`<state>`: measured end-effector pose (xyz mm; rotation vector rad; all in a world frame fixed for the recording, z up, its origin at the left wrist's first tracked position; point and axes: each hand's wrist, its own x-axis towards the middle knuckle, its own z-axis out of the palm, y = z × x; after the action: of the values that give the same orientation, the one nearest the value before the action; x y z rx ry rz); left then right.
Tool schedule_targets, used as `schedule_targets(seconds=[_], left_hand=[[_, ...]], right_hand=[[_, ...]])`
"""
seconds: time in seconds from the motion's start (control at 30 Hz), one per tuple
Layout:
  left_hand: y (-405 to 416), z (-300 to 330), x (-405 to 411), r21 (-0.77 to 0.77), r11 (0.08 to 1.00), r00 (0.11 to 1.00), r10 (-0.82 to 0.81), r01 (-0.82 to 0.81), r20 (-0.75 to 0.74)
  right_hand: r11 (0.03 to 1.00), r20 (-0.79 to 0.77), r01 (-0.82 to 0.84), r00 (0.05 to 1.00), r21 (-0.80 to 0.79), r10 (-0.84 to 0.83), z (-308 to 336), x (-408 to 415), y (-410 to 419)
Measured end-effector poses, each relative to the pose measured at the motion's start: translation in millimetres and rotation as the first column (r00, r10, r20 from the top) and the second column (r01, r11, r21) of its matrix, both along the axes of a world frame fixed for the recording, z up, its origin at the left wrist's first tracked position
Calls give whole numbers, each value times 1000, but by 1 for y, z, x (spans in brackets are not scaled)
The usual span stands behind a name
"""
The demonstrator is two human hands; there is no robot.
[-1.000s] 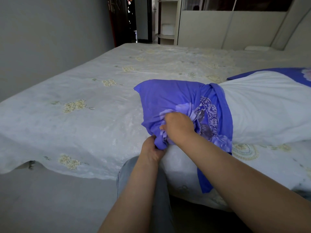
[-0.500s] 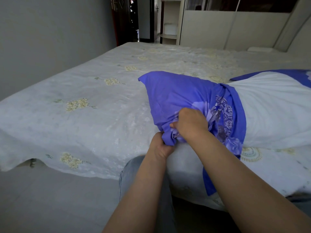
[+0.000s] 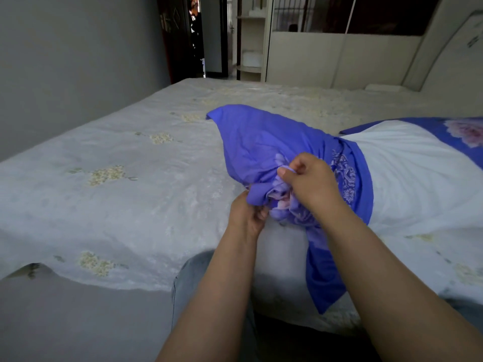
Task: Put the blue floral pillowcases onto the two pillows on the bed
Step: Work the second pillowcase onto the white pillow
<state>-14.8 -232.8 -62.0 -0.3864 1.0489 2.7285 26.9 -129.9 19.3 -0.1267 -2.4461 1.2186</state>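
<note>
A blue floral pillowcase (image 3: 264, 142) covers the left end of a white pillow (image 3: 418, 178) lying across the bed (image 3: 117, 192). Its rim is bunched at the near side, and one loose flap hangs down over the bed's edge. My right hand (image 3: 311, 184) pinches the gathered fabric from above. My left hand (image 3: 245, 215) grips the bunched cloth from below. Behind the pillow at the far right lies more blue cloth with a pink flower (image 3: 460, 129); what it covers is hidden.
A white bedspread with pale yellow flowers covers the bed. A grey wall stands on the left. A dark doorway (image 3: 190, 35), shelves and a cream wardrobe (image 3: 326, 56) stand beyond the bed. My leg in jeans (image 3: 190, 280) is against the bed's near edge.
The covered end of the pillow has risen and shifted right. My right hand has changed from a fist on the fabric to a finger pinch; my left hand still grips underneath.
</note>
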Motion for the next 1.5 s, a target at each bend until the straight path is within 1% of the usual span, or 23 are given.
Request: schedule_targets(seconds=[0.07, 0.1, 0.17, 0.2, 0.27, 0.33, 0.37, 0.43, 0.47, 0.57, 0.67, 0.73, 0.83, 0.93, 1.0, 1.03, 1.1, 1.17, 1.23, 1.3, 1.33, 1.4, 1.5], left_hand=[[-1, -7, 2, -58, 997, 997, 61, -59, 35], [-4, -10, 3, -97, 992, 996, 82, -78, 37], [-14, -20, 10, -261, 963, 996, 82, -69, 42], [-22, -26, 14, -364, 929, 995, 91, -68, 48], [-40, -40, 19, -582, 799, 981, 193, -149, 14], [-56, -39, 26, -688, 641, 928, 349, -339, -131], [-62, -32, 30, -719, 582, 914, 355, -379, -195], [-69, -18, 37, -801, 502, 943, 232, -326, -238], [-68, -9, 40, -853, 458, 968, 135, -249, -210], [-61, -6, 40, -959, 252, 990, -19, -128, -137], [-51, -9, 36, -958, 259, 989, -41, -125, -140], [-44, -4, 35, -969, 221, 989, -74, -109, -128], [-39, 2, 30, -971, 225, 990, -100, -80, -104], [-36, 1, 27, -979, 197, 988, -134, -50, -78], [-36, -3, 23, -976, 214, 991, -123, -32, -59], [-33, -4, 24, -975, 219, 992, -117, -28, -54], [-33, -7, 22, -969, 246, 995, -82, -35, -56], [-30, -8, 22, -957, 287, 997, -49, -39, -55], [-24, -6, 21, -953, 299, 998, -33, -42, -54], [-23, -2, 15, -948, 314, 997, -22, -57, -67], [-22, 1, 12, -942, 329, 997, -9, -70, -78], [-23, 10, 4, -923, 372, 995, 20, -94, -94], [-30, 23, -8, -874, 474, 994, 63, -107, -87]], right_hand=[[970, 22, 0, 1000, -243, 5, -8, -7, -2], [950, 41, 3, 999, -312, 10, -15, -10, -5], [936, 80, 8, 997, -353, 22, -33, -13, -15], [942, 86, -1, 996, -337, 32, -40, -15, -21], [965, 72, -21, 997, -261, 42, -49, -18, -29], [986, 61, -33, 997, -165, 44, -55, -22, -37], [992, 67, -34, 997, -119, 42, -57, -22, -41], [998, 80, -34, 996, -43, 38, -62, -20, -46], [999, 85, -33, 996, -11, 34, -64, -18, -48], [996, 99, -66, 993, 60, 60, -64, -12, -47], [987, 100, -133, 987, 94, 124, -65, -9, -40], [985, 88, -159, 984, 70, 153, -69, -6, -30], [988, -47, -154, 987, -1, 154, -77, 9, -21], [999, -319, 13, 947, -43, -26, -85, 26, -3], [967, -482, 233, 839, -101, -252, -90, 30, 16], [928, -485, 334, 792, -164, -370, -92, 32, 28], [839, -314, 456, 783, -297, -537, -97, 28, 43], [754, -65, 538, 796, -378, -601, -103, 25, 55], [740, 42, 565, 804, -366, -593, -111, 25, 61], [835, 27, 484, 868, -262, -495, -119, 28, 55], [869, -1, 422, 900, -258, -437, -122, 29, 52], [869, -86, 291, 932, -400, -352, -117, 33, 43], [793, -162, 153, 939, -590, -302, -93, 32, 38]])
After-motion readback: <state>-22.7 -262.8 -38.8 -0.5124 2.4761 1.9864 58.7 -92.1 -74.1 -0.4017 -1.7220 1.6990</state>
